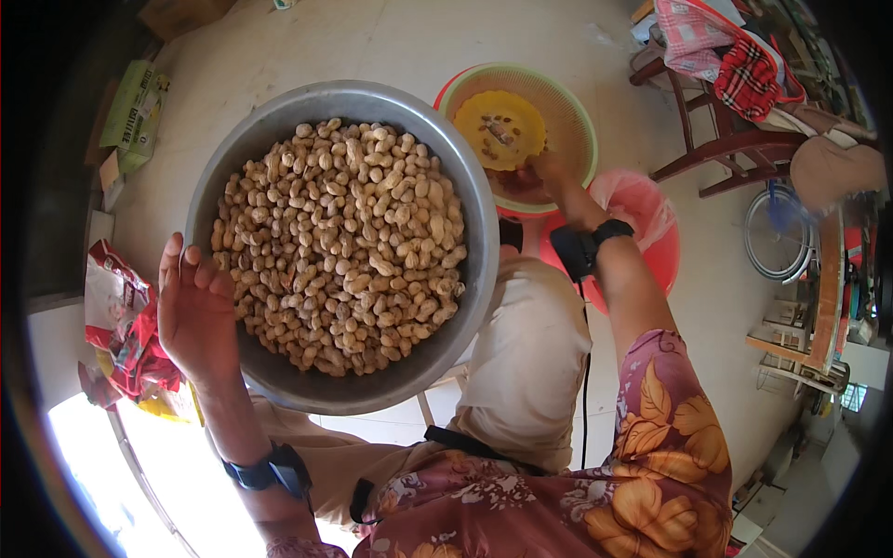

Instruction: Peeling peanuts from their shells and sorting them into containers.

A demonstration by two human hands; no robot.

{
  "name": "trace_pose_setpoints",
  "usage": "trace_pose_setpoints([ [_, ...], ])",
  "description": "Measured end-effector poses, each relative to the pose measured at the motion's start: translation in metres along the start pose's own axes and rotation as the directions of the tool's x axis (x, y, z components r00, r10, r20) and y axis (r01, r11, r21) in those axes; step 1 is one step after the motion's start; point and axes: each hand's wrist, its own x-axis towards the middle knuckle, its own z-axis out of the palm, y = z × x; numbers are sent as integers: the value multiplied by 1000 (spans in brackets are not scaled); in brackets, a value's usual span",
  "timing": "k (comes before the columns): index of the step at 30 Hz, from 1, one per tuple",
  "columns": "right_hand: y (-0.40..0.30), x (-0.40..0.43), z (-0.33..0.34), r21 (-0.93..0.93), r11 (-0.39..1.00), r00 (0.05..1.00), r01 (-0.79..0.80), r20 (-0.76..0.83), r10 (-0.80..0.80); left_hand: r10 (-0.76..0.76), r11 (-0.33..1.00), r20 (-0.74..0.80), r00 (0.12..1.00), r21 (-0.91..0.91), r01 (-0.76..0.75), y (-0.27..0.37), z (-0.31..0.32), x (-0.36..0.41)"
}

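Observation:
A large grey metal basin [488,258] full of unshelled peanuts [342,244] stands before me. At its left rim is my left hand [195,307], raised with the fingers apart and slightly curled, holding nothing. My right hand [548,174] reaches into a green plastic colander [582,118] beyond the basin on the right. Its fingers meet the edge of a yellow scalloped dish [520,108] that holds a few small dark pieces. Whether they grip the dish is hard to tell. Reddish kernels seem to lie under the hand, partly hidden.
A red plastic tub [666,258] with a clear bag liner stands under my right forearm. Red and white packaging [122,307] and a green carton [139,115] lie to the left. A dark red wooden chair [739,150] heaped with cloths is at the upper right.

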Motion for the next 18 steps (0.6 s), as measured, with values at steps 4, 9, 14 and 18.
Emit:
trace_pose_setpoints([
  [4,-46,-56,24,49,998,985,43,-170,-34,-25,1000,10,1000,10,24,-2,-2,0],
  [9,-114,-159,25,-56,976,964,209,-154,-215,-62,992,-2,998,109,62,-19,17,-2],
  [14,-162,-274,61,-112,950,956,292,-9,-295,-257,926,35,966,296,236,-29,42,-21],
  [18,-152,-346,106,-100,960,958,261,151,-245,-420,876,213,882,350,333,-41,67,-45],
])
